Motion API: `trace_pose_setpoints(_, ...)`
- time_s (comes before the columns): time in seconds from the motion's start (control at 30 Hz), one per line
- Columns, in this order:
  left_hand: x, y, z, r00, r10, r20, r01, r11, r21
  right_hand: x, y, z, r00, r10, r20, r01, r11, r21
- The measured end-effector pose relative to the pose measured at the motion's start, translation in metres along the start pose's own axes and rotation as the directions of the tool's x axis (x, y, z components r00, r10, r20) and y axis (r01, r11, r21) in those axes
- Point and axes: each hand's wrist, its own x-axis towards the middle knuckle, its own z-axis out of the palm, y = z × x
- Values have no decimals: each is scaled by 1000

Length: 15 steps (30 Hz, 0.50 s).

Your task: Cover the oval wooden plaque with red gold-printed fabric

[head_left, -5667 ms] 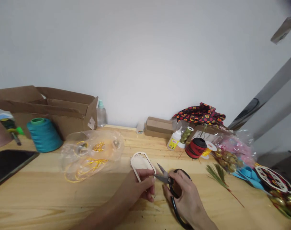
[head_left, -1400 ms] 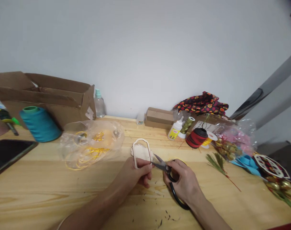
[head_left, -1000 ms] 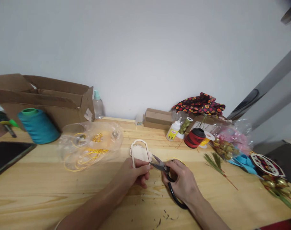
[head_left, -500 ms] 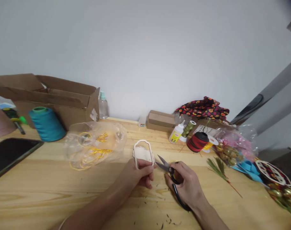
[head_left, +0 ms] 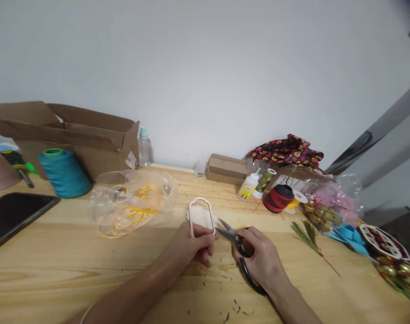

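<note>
My left hand (head_left: 197,245) pinches the lower end of a pale, thin frame (head_left: 211,211) with a scalloped top and an open middle. Behind that frame, a cream scalloped plate (head_left: 201,217) lies on the table. My right hand (head_left: 259,256) is wrapped round the black handles of a pair of scissors (head_left: 229,232). The blades are parted and point left, their tips right by the frame's lower right edge. Whether they touch it I cannot tell. Small dark scraps (head_left: 238,309) lie scattered on the wood below my hands.
Leftward are a clear bag with yellow cords (head_left: 134,202), a blue thread cone (head_left: 64,173), a phone (head_left: 19,216) and a cardboard box (head_left: 80,148). To the right stand a glue bottle (head_left: 248,186) and red thread spool (head_left: 278,199), with a green tassel (head_left: 308,236) nearer.
The scissors have moved slightly left, bringing their blade tips up to the frame's edge. My left hand has stayed almost in place with the frame.
</note>
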Motion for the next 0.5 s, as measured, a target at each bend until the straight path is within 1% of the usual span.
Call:
trace_pose_setpoints(0.13,0,0,0,1000,-9,-6,9,1000,1,0,-1,-2,1000,-22,-4,22,999,32)
trace_pose_setpoints(0.27,1,0,0,999,7,35,-7,1000,20,0,-1,-3,998,-66,22,64,996,56)
trace_pose_setpoints(0.4,0,-1,0,999,15,34,-16,998,54,0,-2,-2,998,-32,48,30,999,35)
trace_pose_setpoints(0.5,0,-3,-1,1000,-1,31,0,1000,30,1,-2,-2,999,-5,39,4,1000,21)
